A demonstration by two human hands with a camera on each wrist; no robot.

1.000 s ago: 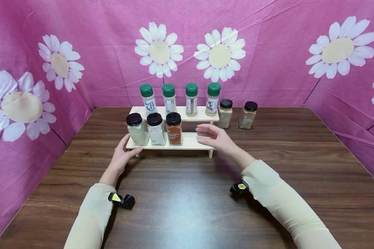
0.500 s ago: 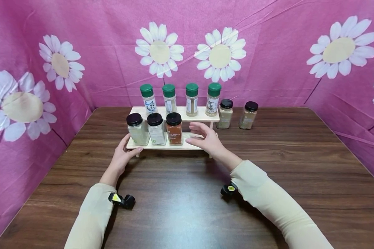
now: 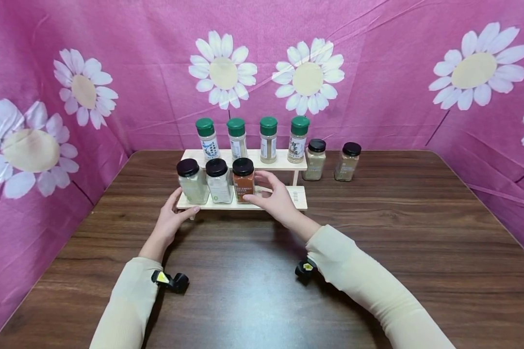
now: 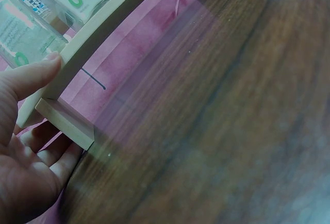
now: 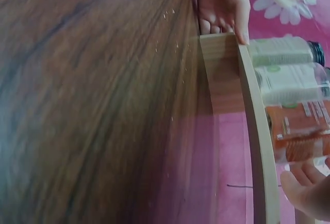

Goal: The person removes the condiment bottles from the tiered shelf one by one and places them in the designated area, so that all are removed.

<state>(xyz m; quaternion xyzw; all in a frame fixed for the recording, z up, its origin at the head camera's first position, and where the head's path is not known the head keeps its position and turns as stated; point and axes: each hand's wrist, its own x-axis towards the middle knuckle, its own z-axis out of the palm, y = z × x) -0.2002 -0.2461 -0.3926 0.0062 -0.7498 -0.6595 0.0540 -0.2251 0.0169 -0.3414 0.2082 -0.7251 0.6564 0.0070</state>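
Observation:
A two-tier wooden spice rack (image 3: pixel 284 191) stands on the table. My left hand (image 3: pixel 171 225) grips the left end of its lower shelf, thumb on top and fingers below, as the left wrist view shows. A pale green jar (image 3: pixel 193 186), a white powder jar (image 3: pixel 220 186) and a red sweet pepper jar (image 3: pixel 243 186) stand upright in a row on that shelf. My right hand (image 3: pixel 277 199) is at the right side of the red jar; its thumb (image 5: pixel 292 189) and fingers are spread, the fingers at the jar's side. Whether they press it is unclear.
Several green-capped shakers (image 3: pixel 268 140) stand on the upper shelf. Two black-lidded jars, one close to the rack (image 3: pixel 315 162) and one farther right (image 3: pixel 347 165), stand on the brown wooden table (image 3: pixel 253 281). A pink flowered cloth (image 3: pixel 157 87) hangs behind.
My right hand has moved left along the lower shelf, from its right end to the red sweet pepper jar. The left hand, rack and jars have stayed in place.

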